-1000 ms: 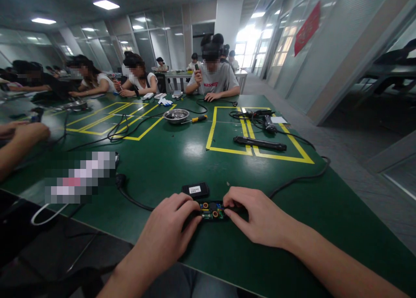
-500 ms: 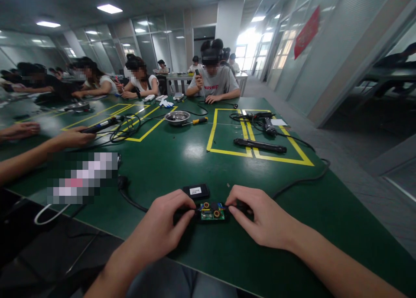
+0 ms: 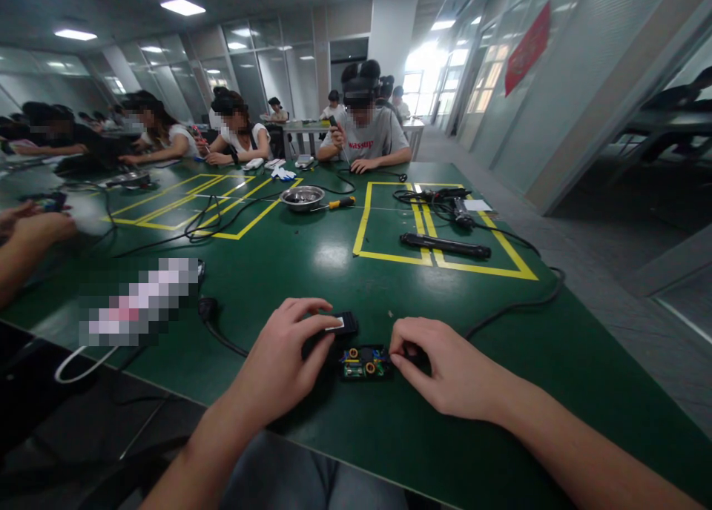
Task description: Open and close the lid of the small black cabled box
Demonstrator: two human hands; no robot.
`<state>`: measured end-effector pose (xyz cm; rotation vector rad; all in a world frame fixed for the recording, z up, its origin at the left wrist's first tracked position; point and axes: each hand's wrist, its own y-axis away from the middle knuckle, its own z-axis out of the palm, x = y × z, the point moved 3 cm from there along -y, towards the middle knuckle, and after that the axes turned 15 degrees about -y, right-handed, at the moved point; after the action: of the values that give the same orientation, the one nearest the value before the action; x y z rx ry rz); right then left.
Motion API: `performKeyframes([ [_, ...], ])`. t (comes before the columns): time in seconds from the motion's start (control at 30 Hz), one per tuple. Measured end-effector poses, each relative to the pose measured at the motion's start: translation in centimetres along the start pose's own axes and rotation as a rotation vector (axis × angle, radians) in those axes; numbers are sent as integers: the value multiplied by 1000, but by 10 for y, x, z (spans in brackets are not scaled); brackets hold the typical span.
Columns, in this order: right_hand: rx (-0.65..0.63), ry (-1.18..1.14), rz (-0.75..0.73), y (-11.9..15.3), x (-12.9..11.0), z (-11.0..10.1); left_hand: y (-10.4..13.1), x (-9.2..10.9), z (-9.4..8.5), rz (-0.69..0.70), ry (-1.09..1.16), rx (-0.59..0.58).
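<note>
A small green circuit board [image 3: 364, 363] with copper coils lies in a black case on the table near its front edge. My right hand [image 3: 431, 358] is closed at the right end of the case, pinching the cable there. Just behind the board lies a black cover [image 3: 349, 323] with a white label. My left hand [image 3: 297, 339] reaches over the cover's left side, its fingers apart and the fingertips at the label; it does not grip the cover. A black cable with a plug [image 3: 208, 308] runs behind my left hand.
On the green table [image 3: 311, 287] stand a metal bowl [image 3: 302, 198], a yellow-black screwdriver [image 3: 341, 202], a black rod-shaped tool [image 3: 445, 246] and a tangle of cables [image 3: 434, 199]. A blurred white-pink object [image 3: 144, 299] lies left. Another person's hands [image 3: 41, 224] are farther left; people sit opposite.
My left hand has let go of the board's left end and moved up to the black cover. My right hand stays in place. At the left, the other person's hands have drawn back.
</note>
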<state>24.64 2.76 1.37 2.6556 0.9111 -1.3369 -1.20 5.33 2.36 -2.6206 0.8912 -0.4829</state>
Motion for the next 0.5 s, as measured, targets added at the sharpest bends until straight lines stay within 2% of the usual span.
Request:
performKeyframes([
  [0.13, -7, -10, 17, -1, 0, 0, -11, -10, 12, -64, -26, -121],
  [0.2, -7, -22, 33, 0, -2, -1, -9, -9, 11, -68, -19, -114],
  [0.27, -9, -56, 58, 1, -3, -1, -5, -2, 5, -53, 16, -83],
  [0.33, -17, -94, 81, 2, -2, -1, 1, 10, 0, 22, 112, -68],
  [0.4, -23, -108, 90, 3, 0, -1, 5, 22, 1, 106, 168, -129],
  [0.5, -15, -99, 94, 4, 3, 1, 7, 30, 7, 140, 136, -172],
])
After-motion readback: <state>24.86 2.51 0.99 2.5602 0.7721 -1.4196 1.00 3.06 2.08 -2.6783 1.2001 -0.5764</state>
